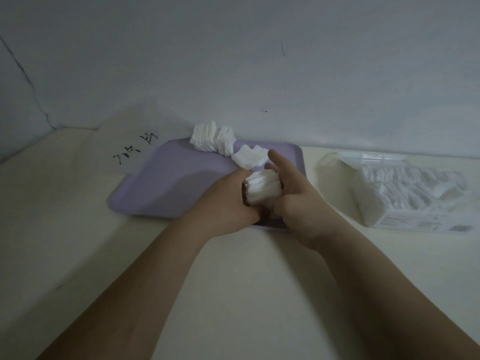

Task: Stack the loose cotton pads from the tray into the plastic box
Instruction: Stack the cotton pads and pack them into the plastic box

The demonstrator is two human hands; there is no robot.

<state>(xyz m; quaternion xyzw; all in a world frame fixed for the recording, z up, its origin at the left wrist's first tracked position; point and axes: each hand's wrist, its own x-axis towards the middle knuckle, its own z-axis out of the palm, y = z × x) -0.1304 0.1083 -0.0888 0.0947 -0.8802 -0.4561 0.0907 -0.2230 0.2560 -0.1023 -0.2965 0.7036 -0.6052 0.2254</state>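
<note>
- Progress first: the plastic box point(415, 193) sits toward the right edge of the table point(78, 229), just beside the tray point(168, 183). Its lid is up and it already looks well filled with white pads, so I'd say most of the job is done.
- Both hands are over the tray's near right corner with a stack of cotton pads point(262, 188) pressed between them.
- The left hand point(228, 201) has its fingers curled round the stack's left side.
- The right hand point(298, 206) cups the right side, with one finger poking straight up. I can't see the rest of its fingers clearly.
- Looks like they're squaring the stack up. It hasn't gone to the box yet.
- What's left is a fanned loose pile point(213, 139) at the tray's far edge, plus a few flat pads point(249, 157) just beside it.
- Probably two or three more grabs to go.
- There's also a handwritten sheet of paper point(135, 149) tucked under the tray's far left corner.
</note>
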